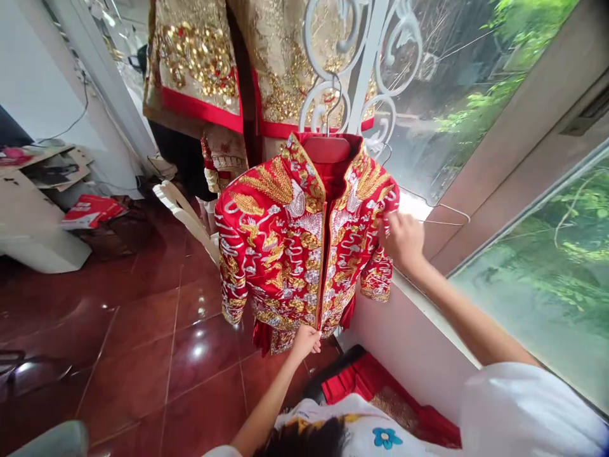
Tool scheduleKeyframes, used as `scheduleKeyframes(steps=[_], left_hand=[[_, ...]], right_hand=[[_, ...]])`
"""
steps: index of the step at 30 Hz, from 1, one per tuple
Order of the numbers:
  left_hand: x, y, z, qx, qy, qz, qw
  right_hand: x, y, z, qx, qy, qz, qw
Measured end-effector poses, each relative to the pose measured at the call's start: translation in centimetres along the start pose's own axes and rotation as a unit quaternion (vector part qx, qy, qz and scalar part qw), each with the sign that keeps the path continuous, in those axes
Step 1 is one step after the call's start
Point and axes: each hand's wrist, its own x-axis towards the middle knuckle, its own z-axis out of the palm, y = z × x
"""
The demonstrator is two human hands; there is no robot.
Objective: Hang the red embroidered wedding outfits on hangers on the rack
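A red jacket (280,247), covered in gold and silver embroidery, hangs upright from a hanger (329,105) with a metal hook. It has a stand-up collar, and its front edges lie close together with a narrow dark gap. My left hand (307,341) pinches the bottom of the front edge, at the hem. Up at the sleeve on the right side, my right hand (404,240) is against or just beside the upper arm of the jacket. Motion blurs its fingers, so I cannot tell whether they grip the fabric.
Behind hang gold sequinned garments (280,76) with red borders, beside a white scrollwork metal frame (366,70). A bare wire hanger (447,216) is near the window. Red fabric (356,381) lies below. A white desk (38,222) and a red-and-white box (92,209) stand left.
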Motion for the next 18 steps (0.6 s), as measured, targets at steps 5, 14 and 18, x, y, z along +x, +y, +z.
scheduleKeyframes(steps=[5,14,18], left_hand=[[-1.9,-1.9,0.5,-0.024,-0.01,0.003,1.0],[-2.6,-2.9,0.2,0.016,0.017,0.029,0.999],[-2.7,-2.8,0.7,0.025,-0.002,0.034,0.999]], right_hand=[[-14.8,-6.3,9.8,0.37,-0.377,0.195,0.827],[-21.3,-8.1,15.6,0.584,-0.278,0.302,0.7],[-22.6,-7.6,15.7,0.591,-0.232,0.348,0.69]])
